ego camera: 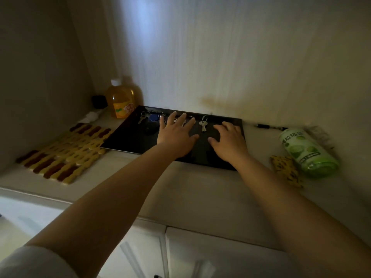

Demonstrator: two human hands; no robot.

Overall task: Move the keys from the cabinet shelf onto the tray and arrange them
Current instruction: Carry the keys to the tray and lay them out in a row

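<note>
A black rectangular tray lies on the pale cabinet shelf against the back wall. Several sets of keys sit in a row along its far edge: a silver set at the left, a blue fob beside it, and a silver pair on a ring to the right. My left hand hovers flat over the tray's middle, fingers spread, partly hiding more keys under its fingertips. My right hand rests over the tray's right part, fingers curled down and apart, holding nothing.
A yellow and brown woven mat lies left of the tray. An orange bottle and a small dark object stand at the back left. A green roll of bags and a yellow patterned cloth lie at the right.
</note>
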